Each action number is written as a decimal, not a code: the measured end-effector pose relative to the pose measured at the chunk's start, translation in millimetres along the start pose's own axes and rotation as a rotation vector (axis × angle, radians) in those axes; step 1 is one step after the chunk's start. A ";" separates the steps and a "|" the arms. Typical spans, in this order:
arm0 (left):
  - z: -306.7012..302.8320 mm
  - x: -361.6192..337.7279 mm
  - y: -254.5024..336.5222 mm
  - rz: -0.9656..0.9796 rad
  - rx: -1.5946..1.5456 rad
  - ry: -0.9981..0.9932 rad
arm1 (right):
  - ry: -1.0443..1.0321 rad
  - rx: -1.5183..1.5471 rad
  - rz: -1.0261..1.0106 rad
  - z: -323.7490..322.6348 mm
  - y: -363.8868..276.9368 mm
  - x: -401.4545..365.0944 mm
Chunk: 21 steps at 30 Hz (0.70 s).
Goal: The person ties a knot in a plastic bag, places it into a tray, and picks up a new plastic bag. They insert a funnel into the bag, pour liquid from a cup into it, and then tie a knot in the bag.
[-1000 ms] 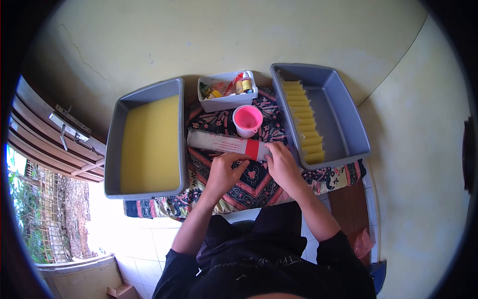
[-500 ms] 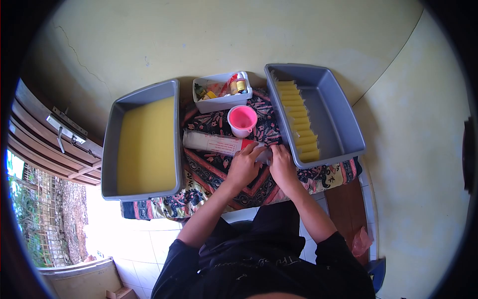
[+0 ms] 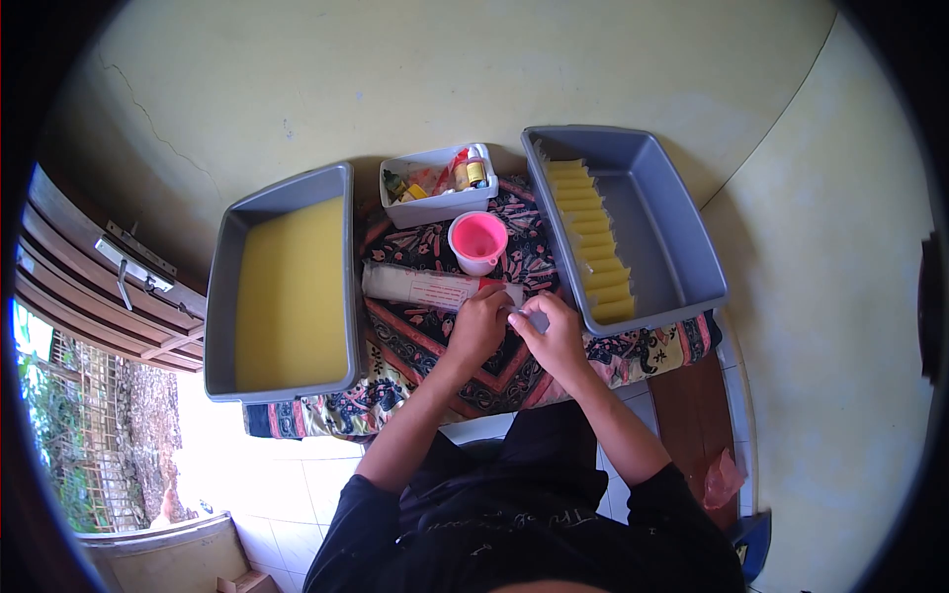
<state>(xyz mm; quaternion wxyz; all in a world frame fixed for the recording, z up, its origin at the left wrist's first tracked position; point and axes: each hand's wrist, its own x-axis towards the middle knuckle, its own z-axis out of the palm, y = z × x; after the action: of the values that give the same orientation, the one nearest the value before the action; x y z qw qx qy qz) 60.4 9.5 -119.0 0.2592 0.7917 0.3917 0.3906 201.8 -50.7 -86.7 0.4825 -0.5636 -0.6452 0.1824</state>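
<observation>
My left hand [image 3: 478, 324] is closed in a pinch at the right end of a long packet of clear plastic bags [image 3: 415, 285] with red print. Beside it, my right hand [image 3: 556, 336] pinches too, thumb toward the left fingertips. Between them shows a bit of thin clear plastic bag [image 3: 539, 320], mostly hidden by the fingers. Just beyond the packet stands a white cup with a pink inside [image 3: 478, 239]. Right of my hands, a grey tub [image 3: 682, 262] holds a row of filled yellow plastic tubes [image 3: 596, 245].
At left, another grey tub [image 3: 353, 227] contains yellow liquid [image 3: 294, 296]. A white box [image 3: 435, 206] of small bottles and packets stands at the back against the wall. A patterned cloth [image 3: 474, 381] covers the table. An open door [image 3: 119, 267] is at far left.
My hands have drawn closer together, fingertips meeting around the plastic. The right hand has turned, its thumb now showing. The tubs, cup and box stay where they were.
</observation>
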 end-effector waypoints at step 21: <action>-0.9 0.2 -6.7 -0.140 -0.078 0.028 | -0.299 0.037 0.195 -15.3 -18.9 -11.1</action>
<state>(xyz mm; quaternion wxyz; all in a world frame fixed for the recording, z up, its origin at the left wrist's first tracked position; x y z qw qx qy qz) 57.0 13.6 -123.3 0.3110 0.7461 0.4340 0.3977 203.0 -71.1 -69.4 0.3714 -0.5812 -0.6486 0.3220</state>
